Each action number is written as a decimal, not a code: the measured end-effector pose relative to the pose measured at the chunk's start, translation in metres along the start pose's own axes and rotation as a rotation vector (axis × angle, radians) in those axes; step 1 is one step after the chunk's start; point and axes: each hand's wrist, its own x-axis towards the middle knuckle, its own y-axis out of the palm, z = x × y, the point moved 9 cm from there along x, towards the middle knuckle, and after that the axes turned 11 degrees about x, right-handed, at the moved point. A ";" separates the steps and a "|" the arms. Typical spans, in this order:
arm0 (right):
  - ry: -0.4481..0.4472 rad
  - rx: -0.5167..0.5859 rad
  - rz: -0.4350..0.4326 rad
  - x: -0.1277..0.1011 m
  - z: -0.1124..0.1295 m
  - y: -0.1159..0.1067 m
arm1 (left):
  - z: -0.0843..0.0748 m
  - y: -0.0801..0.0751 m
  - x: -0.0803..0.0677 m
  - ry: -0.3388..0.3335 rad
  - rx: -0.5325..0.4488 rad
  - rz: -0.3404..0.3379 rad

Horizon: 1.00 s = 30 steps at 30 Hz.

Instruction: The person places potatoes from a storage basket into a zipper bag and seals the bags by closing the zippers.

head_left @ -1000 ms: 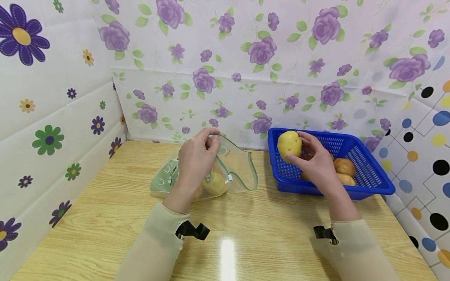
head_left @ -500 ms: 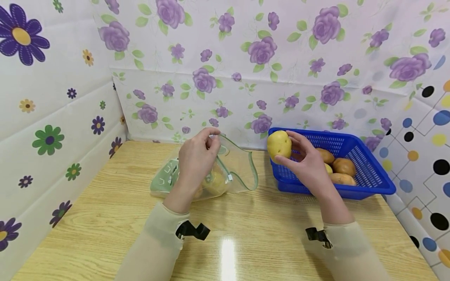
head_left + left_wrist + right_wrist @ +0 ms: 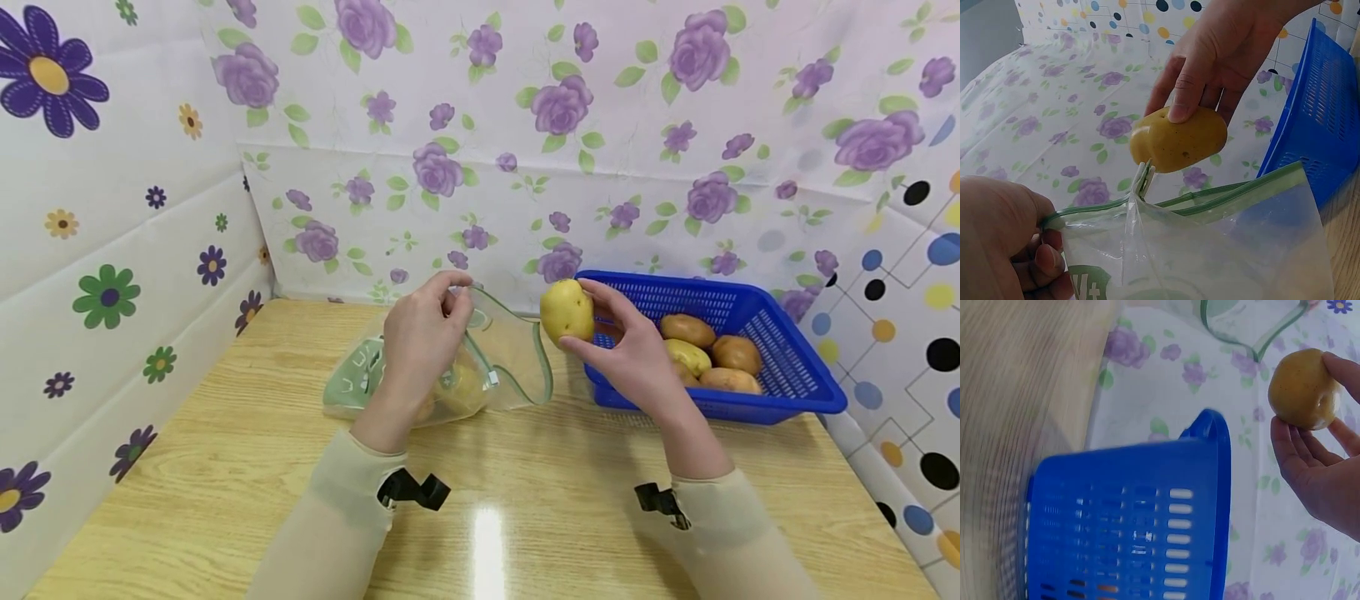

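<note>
In the head view the left hand [image 3: 420, 342] pinches the bag [image 3: 510, 367]; the right hand [image 3: 637, 358] grips a potato [image 3: 566, 311].

A glossy wood-grain counter [image 3: 225, 467] is seen. The bag [image 3: 510, 367] is clear, smooth plastic; the basket [image 3: 757, 400] is perforated blue plastic; the potato [image 3: 566, 311] is matt-skinned and speckled.

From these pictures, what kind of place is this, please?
Probably a staged tabletop set, not a real kitchen: a wooden table boxed in by flower-printed sheets, with a blue basket of potatoes and a clear zip bag that the left hand holds open.
</note>
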 end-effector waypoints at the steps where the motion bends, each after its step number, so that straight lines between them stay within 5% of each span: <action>1: -0.001 -0.003 0.008 0.000 0.001 0.003 | 0.000 0.000 0.000 0.001 0.001 0.001; 20: -0.175 -0.072 0.191 0.000 0.020 0.055 | -0.003 0.002 0.000 0.001 0.013 0.018; 30: -0.255 -0.157 0.188 -0.001 0.017 0.068 | -0.003 0.001 -0.001 -0.013 0.008 0.027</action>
